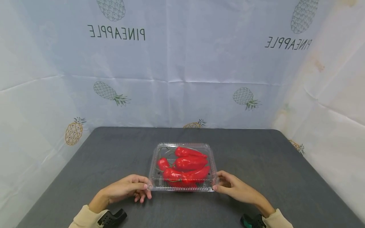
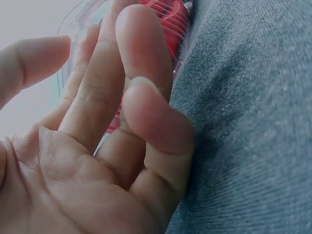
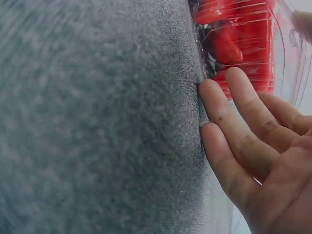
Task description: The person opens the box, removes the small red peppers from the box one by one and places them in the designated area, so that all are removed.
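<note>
A clear plastic clamshell container sits on the dark table in the head view, its lid down over several red peppers with thin green stems. My left hand pinches its near left corner between thumb and index finger, while the other fingers curl loosely below. At the near right corner, my right hand pinches the rim with thumb and index finger. In the left wrist view the fingers cover much of the container. The right wrist view shows fingertips beside the container's wall, close to the tabletop.
The dark grey table has a textured cover. White cloth printed with pineapples hangs behind it and along both sides. Black bands are worn on the wrists, near cream sleeves.
</note>
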`<state>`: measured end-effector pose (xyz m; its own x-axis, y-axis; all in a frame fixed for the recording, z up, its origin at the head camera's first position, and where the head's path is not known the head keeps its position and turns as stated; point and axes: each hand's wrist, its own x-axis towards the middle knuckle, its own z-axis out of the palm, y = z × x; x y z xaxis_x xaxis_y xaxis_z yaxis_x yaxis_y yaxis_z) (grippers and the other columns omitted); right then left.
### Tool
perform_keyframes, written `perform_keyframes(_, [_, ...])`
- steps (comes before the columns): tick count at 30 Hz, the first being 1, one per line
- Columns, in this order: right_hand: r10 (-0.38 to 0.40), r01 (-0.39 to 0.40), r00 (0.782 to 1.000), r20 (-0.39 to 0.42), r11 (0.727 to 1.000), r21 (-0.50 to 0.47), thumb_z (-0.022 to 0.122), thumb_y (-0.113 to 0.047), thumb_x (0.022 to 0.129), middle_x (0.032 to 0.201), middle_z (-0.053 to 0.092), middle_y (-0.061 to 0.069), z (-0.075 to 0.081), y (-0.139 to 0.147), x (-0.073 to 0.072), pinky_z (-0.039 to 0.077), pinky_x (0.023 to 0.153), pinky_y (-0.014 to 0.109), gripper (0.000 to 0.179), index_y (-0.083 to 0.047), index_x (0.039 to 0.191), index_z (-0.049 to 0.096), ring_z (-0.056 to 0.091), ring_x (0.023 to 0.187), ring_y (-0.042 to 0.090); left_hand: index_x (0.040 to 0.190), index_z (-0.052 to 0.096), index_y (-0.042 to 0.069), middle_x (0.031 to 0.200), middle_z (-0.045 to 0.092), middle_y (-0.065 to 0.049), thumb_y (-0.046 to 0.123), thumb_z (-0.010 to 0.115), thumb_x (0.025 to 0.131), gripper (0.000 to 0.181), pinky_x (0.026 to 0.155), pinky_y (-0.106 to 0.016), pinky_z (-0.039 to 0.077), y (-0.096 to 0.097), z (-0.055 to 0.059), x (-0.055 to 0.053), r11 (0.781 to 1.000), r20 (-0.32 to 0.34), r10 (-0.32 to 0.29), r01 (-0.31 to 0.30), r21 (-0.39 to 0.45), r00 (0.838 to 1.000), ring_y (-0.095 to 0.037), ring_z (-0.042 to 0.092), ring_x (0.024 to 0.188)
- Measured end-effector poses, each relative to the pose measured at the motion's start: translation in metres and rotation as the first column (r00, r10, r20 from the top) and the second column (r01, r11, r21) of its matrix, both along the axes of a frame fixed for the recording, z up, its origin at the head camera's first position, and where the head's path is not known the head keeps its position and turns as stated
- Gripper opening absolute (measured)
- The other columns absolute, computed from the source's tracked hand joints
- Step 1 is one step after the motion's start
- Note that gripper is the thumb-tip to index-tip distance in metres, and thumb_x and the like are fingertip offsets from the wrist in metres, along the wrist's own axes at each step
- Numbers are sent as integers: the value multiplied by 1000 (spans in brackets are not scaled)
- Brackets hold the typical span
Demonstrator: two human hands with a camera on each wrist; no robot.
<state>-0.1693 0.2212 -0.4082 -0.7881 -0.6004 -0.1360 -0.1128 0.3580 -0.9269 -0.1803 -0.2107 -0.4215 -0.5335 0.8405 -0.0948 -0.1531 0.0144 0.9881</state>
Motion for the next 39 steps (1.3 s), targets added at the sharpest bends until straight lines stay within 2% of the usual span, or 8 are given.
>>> perform_keyframes(9, [17, -18, 1000, -12, 999, -28, 59, -20, 100, 117, 62, 20, -1, -1, 0, 56, 82, 20, 44, 7, 132, 47, 66, 102, 8, 111, 61, 7, 99, 74, 3, 8, 46, 103, 17, 68, -14, 52, 2, -1, 4, 1000, 11, 12, -13, 22, 1000, -3, 65, 81])
perform_keyframes(13, [12, -12, 999, -31, 1000, -14, 59, -20, 100, 115, 62, 17, -3, -2, 0, 56, 82, 21, 42, 5, 131, 48, 66, 101, 9, 111, 53, -16, 98, 74, 3, 8, 40, 105, 27, 70, -14, 53, 3, -3, 4, 997, 21, -41, 40, 61, 999, -3, 66, 82])
perform_keyframes(16, [-5, 5, 999, -48, 1000, 17, 59, -23, 100, 112, 63, 13, -4, -3, 0, 56, 81, 21, 41, 4, 130, 49, 67, 100, 10, 114, 49, -19, 99, 73, 3, 8, 37, 106, 31, 70, -14, 53, 3, -3, 3, 995, 23, -57, 55, 77, 998, -3, 66, 83])
perform_keyframes(20, [-16, 17, 999, -45, 1000, 24, 60, -23, 100, 110, 63, 11, -3, -2, 0, 56, 81, 23, 41, 5, 128, 49, 67, 99, 11, 116, 60, 3, 101, 72, 4, 8, 36, 107, 26, 69, -14, 53, 2, -2, 2, 997, 27, -39, 37, 72, 999, -3, 65, 84])
perform_keyframes(21, [-18, 19, 999, -40, 1000, 22, 60, -23, 99, 109, 63, 10, -3, -2, -1, 56, 81, 23, 41, 5, 127, 49, 67, 99, 11, 116, 60, 4, 101, 72, 3, 8, 36, 107, 26, 70, -14, 53, 2, -2, 2, 997, 28, -36, 34, 76, 999, -3, 65, 84])
perform_keyframes(25, [-33, 33, 999, -18, 999, 22, 59, -24, 99, 108, 63, 8, -3, -2, -2, 56, 81, 24, 39, 3, 126, 50, 66, 99, 13, 116, 60, 4, 102, 71, 3, 8, 36, 107, 26, 69, -14, 54, 1, -3, 1, 997, 22, -13, 11, 80, 1000, -4, 65, 84])
perform_keyframes(33, [3, -4, 1000, -28, 1000, -14, 56, -21, 101, 108, 65, 13, -4, 2, -3, 58, 83, 24, 38, 7, 127, 49, 67, 98, 12, 114, 62, 8, 99, 74, 3, 6, 41, 105, 23, 67, -14, 53, 2, -5, 1, 997, 5, 52, -52, 65, 999, -3, 66, 83])
perform_keyframes(39, [-17, 17, 1000, -2, 1000, -24, 59, -20, 98, 104, 65, 8, -6, 0, -3, 58, 81, 25, 37, 4, 124, 50, 66, 94, 12, 111, 62, 8, 93, 72, 5, 6, 44, 104, 19, 64, -13, 50, 5, -6, 1, 993, -36, 113, -111, 49, 993, -3, 66, 78])
